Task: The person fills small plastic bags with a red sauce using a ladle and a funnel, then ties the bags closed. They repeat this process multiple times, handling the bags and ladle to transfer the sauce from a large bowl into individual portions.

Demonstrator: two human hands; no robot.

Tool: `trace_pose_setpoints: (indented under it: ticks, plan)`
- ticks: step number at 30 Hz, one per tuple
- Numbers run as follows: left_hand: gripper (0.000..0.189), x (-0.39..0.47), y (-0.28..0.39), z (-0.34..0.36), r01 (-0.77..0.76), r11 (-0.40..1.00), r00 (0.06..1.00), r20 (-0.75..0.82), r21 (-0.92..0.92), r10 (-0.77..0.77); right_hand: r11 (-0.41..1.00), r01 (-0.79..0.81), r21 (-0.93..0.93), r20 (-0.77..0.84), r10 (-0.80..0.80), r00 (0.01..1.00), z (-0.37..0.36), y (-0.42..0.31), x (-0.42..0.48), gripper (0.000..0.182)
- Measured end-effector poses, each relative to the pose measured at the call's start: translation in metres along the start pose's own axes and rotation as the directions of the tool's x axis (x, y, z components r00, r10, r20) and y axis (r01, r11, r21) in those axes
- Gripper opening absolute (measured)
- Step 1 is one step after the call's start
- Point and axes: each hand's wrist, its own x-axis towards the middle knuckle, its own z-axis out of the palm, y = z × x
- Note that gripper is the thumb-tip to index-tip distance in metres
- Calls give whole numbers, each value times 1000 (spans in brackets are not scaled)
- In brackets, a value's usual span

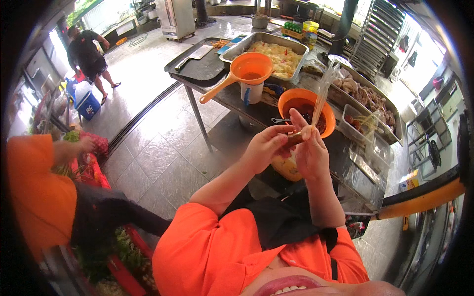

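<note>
A clear plastic bag (324, 92) stands between my two hands, its loose top sticking up and its lower part bulging with something brown. My right hand (313, 151) pinches the twisted neck of the bag. Around the filled lower part are the fingers of my left hand (267, 146), partly hiding it. Just beyond them, an orange bowl (289, 98) of dark red-brown sauce (301, 107) sits on the table, with a metal utensil handle (280, 120) over its rim. To its left, an orange strainer (251, 64) with a long handle rests on a white jug (253, 93).
Farther back are a black tray (202, 72) with a cleaver (196, 55) and a steel pan (237, 51) of pale food. At right stand a long pan of meat (364, 90) and a plastic tub (348, 127). A co-worker (40, 188) reaches over red crates at left; another person (87, 51) stands beyond.
</note>
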Motion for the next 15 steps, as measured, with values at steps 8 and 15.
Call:
trace_pose_setpoints:
  ticks: [8,15]
  plan:
    - [38,-9,-6,12,-290,957,917,-296,-31,269,1000,22,-21,-94,-24,995,-1,15,3,20]
    - [38,-21,9,-12,83,952,983,-131,-295,-126,981,-143,131,86,132,987,11,6,-3,19]
